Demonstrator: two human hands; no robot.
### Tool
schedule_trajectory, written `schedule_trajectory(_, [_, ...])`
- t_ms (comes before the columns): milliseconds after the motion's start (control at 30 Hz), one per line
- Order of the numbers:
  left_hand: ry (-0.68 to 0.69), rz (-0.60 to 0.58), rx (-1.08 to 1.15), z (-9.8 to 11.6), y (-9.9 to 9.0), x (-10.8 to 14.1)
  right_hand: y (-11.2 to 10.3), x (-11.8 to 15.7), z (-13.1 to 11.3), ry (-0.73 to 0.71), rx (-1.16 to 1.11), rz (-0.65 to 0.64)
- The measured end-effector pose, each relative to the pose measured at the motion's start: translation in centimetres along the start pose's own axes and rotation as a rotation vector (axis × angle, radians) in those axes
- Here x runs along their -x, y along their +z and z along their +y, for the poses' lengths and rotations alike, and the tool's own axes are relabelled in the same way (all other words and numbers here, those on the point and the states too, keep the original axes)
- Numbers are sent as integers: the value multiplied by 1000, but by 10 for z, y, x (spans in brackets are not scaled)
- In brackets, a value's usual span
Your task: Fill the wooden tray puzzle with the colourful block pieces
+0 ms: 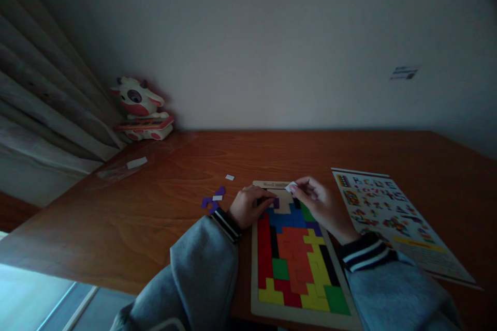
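Observation:
A wooden block puzzle board (254, 269) lies in front of me, mostly filled with red, orange, yellow, green, blue and black pieces. Over its upper left part is my left hand (248, 207), thumb and forefinger pinched at a small purple puzzle piece (276, 203). My right hand (316, 207) holds a small white puzzle piece (290, 186) between thumb and fingertips, just above the board's top edge. Bare pale wood shows near the purple piece.
Loose purple pieces (206, 201) and a small white piece (230, 177) lie left of the board. A printed pattern sheet (388, 207) lies to the right. A cow-shaped toy (142, 108) stands at the back left by the curtain (46, 93).

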State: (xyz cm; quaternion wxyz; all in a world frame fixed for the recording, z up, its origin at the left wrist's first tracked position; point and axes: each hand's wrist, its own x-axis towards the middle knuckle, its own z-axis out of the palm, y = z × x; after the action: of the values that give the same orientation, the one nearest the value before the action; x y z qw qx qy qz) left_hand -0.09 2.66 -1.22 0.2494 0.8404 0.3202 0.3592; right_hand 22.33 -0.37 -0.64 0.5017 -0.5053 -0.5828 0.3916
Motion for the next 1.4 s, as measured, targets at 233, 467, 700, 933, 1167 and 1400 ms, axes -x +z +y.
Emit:
schedule_trajectory(233, [89,-72,-86,-12,5,-10,-1,-1,-1,-13,58,47])
schedule_trajectory(467, [247,-145,-112,-7,0,-4,-1,-1,-1,-13,39,42])
schedule_trajectory(700, [369,-232,-95,-4,-9,6,-4,-2,-1,-12,63,43])
schedule_trajectory(933, [339,-179,-169,-3,-21,10,-6,-3,-1,-21,95,68])
schedule_trajectory(1167, [233,-101,-320,-28,-62,35,-8,-1,-1,-25,157,-83])
schedule_trajectory(1400, [204,-49,-327,-41,-73,44,-9,1,2,-99,365,-204])
